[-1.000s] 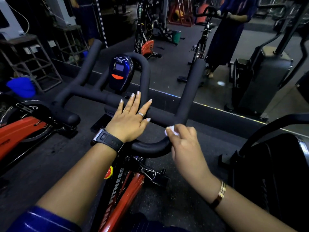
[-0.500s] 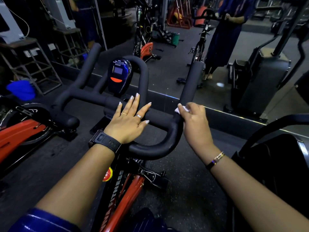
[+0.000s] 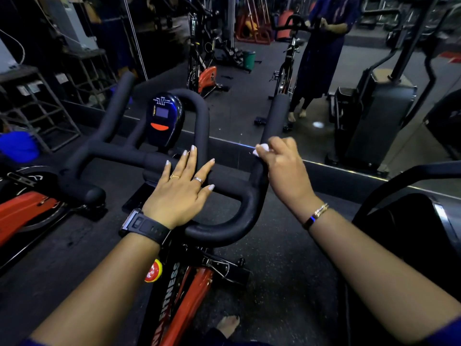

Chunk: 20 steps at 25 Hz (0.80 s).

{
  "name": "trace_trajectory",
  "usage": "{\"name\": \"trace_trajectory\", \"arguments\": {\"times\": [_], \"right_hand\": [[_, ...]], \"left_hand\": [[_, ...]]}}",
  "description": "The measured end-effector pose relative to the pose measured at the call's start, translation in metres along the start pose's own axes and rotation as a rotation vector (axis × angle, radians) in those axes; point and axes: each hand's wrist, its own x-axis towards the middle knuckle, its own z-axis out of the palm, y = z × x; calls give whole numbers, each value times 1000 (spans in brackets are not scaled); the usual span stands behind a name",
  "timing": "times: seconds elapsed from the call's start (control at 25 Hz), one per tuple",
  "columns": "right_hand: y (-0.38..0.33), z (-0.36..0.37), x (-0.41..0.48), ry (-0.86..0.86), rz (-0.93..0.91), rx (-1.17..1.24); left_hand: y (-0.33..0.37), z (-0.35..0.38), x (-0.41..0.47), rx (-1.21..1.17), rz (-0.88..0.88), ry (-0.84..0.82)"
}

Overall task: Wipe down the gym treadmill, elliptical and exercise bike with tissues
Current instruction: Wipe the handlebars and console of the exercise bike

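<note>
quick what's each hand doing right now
Left hand: open, resting flat on the handlebar.
Right hand: holding a white tissue against the handlebar's right prong.

- "FITNESS" runs in white capitals along the dark frame tube of the exercise bike [image 3: 172,288]; the letters before it are hidden.
- The console [image 3: 163,118] has tiny white labels above its screen, too small to read.
- The print on the round sticker [image 3: 153,270] is illegible.

Crumpled white tissue [image 3: 259,148] against the right prong of the black handlebar [image 3: 232,181] on the red-framed exercise bike [image 3: 197,290].
</note>
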Motion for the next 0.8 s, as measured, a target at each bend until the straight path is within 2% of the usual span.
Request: {"name": "trace_trajectory", "arguments": {"times": [0.2,0.36,0.52,0.6,0.72,0.8], "right_hand": [[-1,-2,18,53,85,-17],[-34,-6,-36,-114,-55,24],[-14,-4,-10,-45,-113,32],[1,-1,20,4,-71,5],[21,3,57,55,140,33],[20,5,60,48,208,23]], "left_hand": [[-3,2,-2,-7,18,29],[-7,-3,0,-130,28,-94],[-6,-16,10,-78,67,-110],[-2,-23,23,-37,132,-32],[-1,-36,51,-10,234,76],[-3,-43,72,27,248,120]]}}
